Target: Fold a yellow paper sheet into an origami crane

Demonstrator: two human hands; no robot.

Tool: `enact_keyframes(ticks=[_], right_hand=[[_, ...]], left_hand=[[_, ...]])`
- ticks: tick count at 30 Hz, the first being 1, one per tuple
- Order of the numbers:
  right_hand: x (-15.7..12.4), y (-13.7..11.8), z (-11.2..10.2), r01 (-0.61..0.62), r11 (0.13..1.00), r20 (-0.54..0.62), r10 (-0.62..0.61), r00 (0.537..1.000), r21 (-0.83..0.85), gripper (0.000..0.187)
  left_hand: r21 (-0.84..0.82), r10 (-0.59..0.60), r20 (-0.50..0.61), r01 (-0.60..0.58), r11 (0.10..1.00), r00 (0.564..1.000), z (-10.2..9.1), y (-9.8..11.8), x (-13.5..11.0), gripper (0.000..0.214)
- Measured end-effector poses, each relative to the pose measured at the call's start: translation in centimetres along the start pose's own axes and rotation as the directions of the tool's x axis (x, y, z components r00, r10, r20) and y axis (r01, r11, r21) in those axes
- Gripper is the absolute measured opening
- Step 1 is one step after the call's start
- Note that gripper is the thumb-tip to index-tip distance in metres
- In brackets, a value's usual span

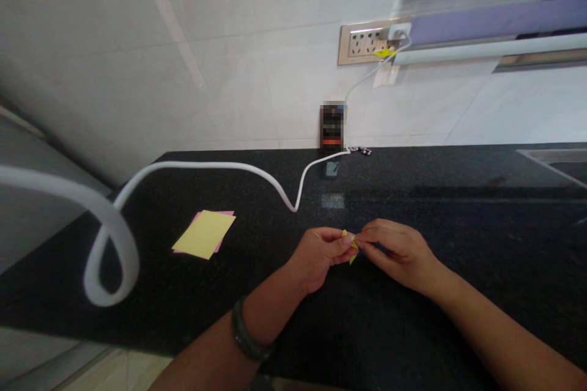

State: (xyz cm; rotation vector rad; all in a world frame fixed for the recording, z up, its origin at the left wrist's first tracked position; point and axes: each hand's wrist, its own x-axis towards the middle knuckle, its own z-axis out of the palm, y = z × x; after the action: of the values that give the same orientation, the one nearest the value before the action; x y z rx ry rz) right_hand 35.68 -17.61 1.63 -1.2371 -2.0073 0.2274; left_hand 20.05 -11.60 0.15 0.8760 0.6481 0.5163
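Observation:
My left hand (316,256) pinches a small piece of folded yellow paper (353,258) between thumb and fingers, above the dark countertop. From the right, my right hand (398,250) meets it, its thumb and fingertips closed at the paper's edge. Much of the paper is hidden behind the fingers, so its full shape does not show. Left of my hands, a yellow paper sheet (204,234) lies on top of a pink sheet (227,214), of which only the edges show.
A white cable (229,165) loops across the left side of the black countertop (151,293). At the tiled wall, a phone (332,125) leans upright, with a thin cord running to the wall socket (362,43). A sink edge (550,165) appears at the far right.

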Motion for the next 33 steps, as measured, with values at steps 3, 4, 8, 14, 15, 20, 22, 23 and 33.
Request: enact_keyframes(ticks=[3,4,8,14,15,20,22,23,33], right_hand=[[-0.02,-0.07,0.01,0.010,1.000,0.014,-0.010,1.000,-0.019,0.013],[-0.02,-0.10,0.00,0.013,1.000,0.022,-0.013,1.000,-0.021,0.013],[0.04,-0.20,-0.02,0.037,0.999,0.032,-0.037,0.999,-0.015,0.012],[0.16,-0.35,-0.01,0.021,1.000,0.029,-0.021,0.999,0.001,0.012],[0.15,-0.39,-0.01,0.015,1.000,0.029,-0.015,0.999,0.007,0.011],[0.03,-0.53,-0.05,-0.023,0.999,0.021,0.022,1.000,0.043,0.011],[0.00,-0.50,0.01,-0.031,0.998,0.016,0.030,0.999,0.049,0.010],[-0.01,-0.46,0.07,-0.034,0.998,0.013,0.033,0.999,0.052,0.010],[0.26,-0.11,0.60,-0.347,0.905,0.045,0.347,0.937,0.247,0.018]], left_hand=[[-0.001,0.008,0.008,-0.008,1.000,1.000,0.08,0.10,-0.10,0.029],[0.001,0.016,0.009,-0.016,1.000,1.000,0.12,0.14,-0.12,0.028],[0.005,0.048,-0.021,-0.048,0.999,0.999,0.26,0.21,-0.15,0.024],[0.037,0.095,-0.033,-0.094,0.995,0.995,0.19,0.05,-0.12,0.022],[0.056,0.107,-0.037,-0.104,0.993,0.994,0.16,0.02,-0.10,0.022],[0.149,0.167,-0.045,-0.159,0.976,0.985,-0.01,-0.07,0.12,0.024],[0.178,0.177,-0.034,-0.169,0.969,0.984,-0.05,-0.10,0.17,0.024],[0.191,0.178,-0.030,-0.170,0.967,0.984,-0.07,-0.11,0.17,0.024],[0.114,0.106,0.101,-0.118,0.987,0.989,-0.30,0.46,-0.16,0.020]])
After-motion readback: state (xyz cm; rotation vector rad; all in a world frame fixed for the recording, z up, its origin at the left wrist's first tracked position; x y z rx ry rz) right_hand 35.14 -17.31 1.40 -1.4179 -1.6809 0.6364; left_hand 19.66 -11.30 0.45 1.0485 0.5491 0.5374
